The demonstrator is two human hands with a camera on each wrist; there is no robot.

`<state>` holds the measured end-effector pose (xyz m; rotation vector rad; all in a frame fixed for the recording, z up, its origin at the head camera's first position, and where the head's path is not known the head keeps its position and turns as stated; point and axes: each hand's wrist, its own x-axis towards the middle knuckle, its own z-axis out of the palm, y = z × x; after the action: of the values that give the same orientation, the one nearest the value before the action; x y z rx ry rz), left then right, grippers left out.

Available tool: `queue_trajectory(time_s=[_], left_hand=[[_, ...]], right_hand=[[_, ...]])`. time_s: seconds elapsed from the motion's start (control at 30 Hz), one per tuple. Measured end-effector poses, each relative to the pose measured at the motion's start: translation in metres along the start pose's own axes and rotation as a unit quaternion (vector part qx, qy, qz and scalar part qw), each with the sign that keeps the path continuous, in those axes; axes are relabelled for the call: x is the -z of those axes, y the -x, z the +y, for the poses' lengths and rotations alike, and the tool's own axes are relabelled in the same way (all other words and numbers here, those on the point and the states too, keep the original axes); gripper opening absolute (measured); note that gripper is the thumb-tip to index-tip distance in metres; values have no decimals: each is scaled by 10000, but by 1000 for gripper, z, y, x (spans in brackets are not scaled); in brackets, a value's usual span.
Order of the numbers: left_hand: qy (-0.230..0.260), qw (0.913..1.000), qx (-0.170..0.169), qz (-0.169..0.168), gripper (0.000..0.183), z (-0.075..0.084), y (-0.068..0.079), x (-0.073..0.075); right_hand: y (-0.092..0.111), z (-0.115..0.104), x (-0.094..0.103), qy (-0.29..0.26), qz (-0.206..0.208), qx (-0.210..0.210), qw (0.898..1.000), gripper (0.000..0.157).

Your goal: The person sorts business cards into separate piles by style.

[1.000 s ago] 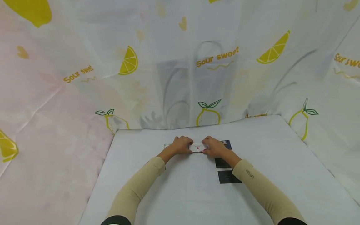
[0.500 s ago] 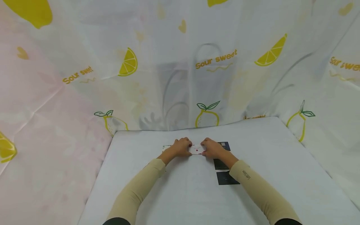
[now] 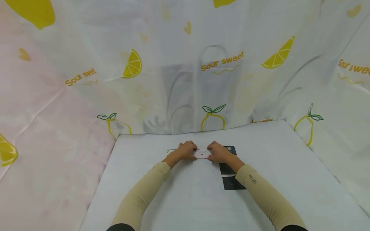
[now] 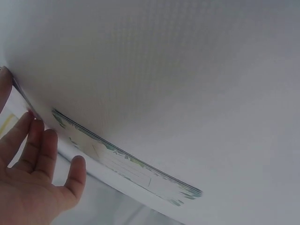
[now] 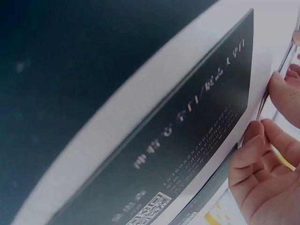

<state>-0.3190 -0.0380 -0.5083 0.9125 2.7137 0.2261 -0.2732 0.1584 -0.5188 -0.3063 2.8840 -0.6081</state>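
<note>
A white card [image 3: 202, 154] with a red dot lies flat near the far side of the table, between both hands. My left hand [image 3: 186, 150] pinches its left end, thumb at the near edge and fingers at the far edge. At the opposite end my right hand [image 3: 218, 152] grips it the same way. In the left wrist view, a thin stack of white cards with a green leaf border [image 4: 126, 161] lies beside the left hand [image 4: 35, 173]. The right wrist view has the right hand [image 5: 267, 164] beside a black card [image 5: 187, 112] with pale print and a QR code.
Right of the hands, dark cards form a column: a far one [image 3: 232, 149], a middle one [image 3: 226, 168] and a near one [image 3: 233, 183], partly hidden by the right arm. A lemon-print cloth [image 3: 185, 96] hangs behind the white table [image 3: 190, 199].
The whole head view has shifted slightly. Both hands stay on the white card, with hardly any movement against the table.
</note>
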Motion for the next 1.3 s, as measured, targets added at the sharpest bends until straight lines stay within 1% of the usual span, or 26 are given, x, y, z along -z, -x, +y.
queue_trajectory(time_s=[0.17, 0.27, 0.4, 0.57, 0.7, 0.8, 1.0, 1.17, 1.3], left_hand=[[12, 10000, 21, -5, 45, 0, 1, 0], [-45, 10000, 21, -16, 47, 0, 1, 1], [-118, 9999, -29, -23, 48, 0, 2, 2], [-86, 9999, -75, 9, 47, 1, 2, 3], [-13, 9999, -85, 71, 45, 1, 3, 3], [117, 9999, -64, 103, 44, 1, 4, 2], [268, 9995, -20, 140, 42, 1, 3, 1], [274, 9995, 15, 162, 42, 0, 3, 1], [295, 9994, -32, 166, 41, 0, 4, 1]], right_hand=[[2, -1, 1, -107, 55, 70, 9999, 48], [2, -3, 3, -39, 107, 156, 9998, 47], [2, -5, 3, 75, 180, 73, 9998, 46], [2, -6, 2, 49, 222, -29, 9997, 47], [0, -5, 1, -210, 257, -18, 9994, 47], [-1, -3, -1, -349, 218, -88, 9991, 46], [-2, 1, 0, -543, 165, -164, 9983, 46], [-1, 1, 1, -638, 194, -135, 9977, 44], [0, 0, -1, -631, 196, -169, 9977, 44]])
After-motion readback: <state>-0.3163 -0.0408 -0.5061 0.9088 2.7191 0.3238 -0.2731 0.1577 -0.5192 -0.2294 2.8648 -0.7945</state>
